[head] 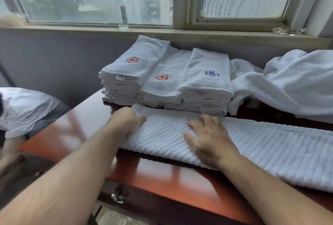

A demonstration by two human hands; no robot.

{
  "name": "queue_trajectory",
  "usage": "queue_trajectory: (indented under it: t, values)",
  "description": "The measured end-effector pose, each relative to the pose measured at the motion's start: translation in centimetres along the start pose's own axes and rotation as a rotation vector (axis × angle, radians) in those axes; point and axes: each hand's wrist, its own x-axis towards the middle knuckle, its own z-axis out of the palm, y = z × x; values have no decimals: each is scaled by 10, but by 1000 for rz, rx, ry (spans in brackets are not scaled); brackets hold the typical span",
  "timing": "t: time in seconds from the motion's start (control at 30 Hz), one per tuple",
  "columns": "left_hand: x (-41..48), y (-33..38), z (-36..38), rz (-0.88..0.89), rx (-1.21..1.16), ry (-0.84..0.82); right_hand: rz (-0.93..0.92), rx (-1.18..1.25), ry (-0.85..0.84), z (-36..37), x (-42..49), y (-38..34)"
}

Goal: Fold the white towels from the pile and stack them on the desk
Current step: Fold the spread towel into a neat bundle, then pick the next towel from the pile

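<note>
A long white waffle-weave towel (pixel 261 150) lies folded lengthwise across the reddish wooden desk (pixel 162 176). My left hand (pixel 128 121) grips its left end, fingers curled under the edge. Flat on the towel a little to the right rests my right hand (pixel 209 136), fingers spread. Behind the towel stand three stacks of folded white towels (pixel 162 82), two with red flower emblems and one with a blue one. A loose pile of white towels (pixel 292 84) sits at the back right.
A clear plastic bottle (pixel 122 12) stands on the window sill, with a glass ashtray (pixel 288 30) at the sill's right end. Another person in a white shirt (pixel 23 109) bends at the left. A drawer handle (pixel 118 197) shows under the desk's front edge.
</note>
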Motion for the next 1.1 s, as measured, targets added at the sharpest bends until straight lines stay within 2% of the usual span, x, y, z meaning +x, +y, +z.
queue_trajectory:
  t: [0.37, 0.53, 0.63, 0.73, 0.8, 0.87, 0.97, 1.1]
  values:
    - [-20, -2, -24, -6, -165, -94, -5, 21, -27, 2, -7, 0]
    - [-28, -13, -37, -85, -314, -158, -12, 39, -27, 3, -9, -1]
    - [-31, -17, -39, -33, -463, -156, 2, 92, -19, 1, -7, 1]
    - [-39, -16, -55, 61, -775, -253, 32, 242, 16, -7, -4, 5]
    - [-49, -9, -75, 128, -900, -343, 69, 472, 37, -16, -3, 5]
    - [-62, 6, -94, 203, -929, -438, 108, 738, 67, -28, -2, 5]
    - [-84, 42, -110, 279, -941, -532, 165, 968, 49, -48, -5, 10]
    - [-109, 116, -108, 371, -945, -500, 274, 1172, 16, -74, -17, 41]
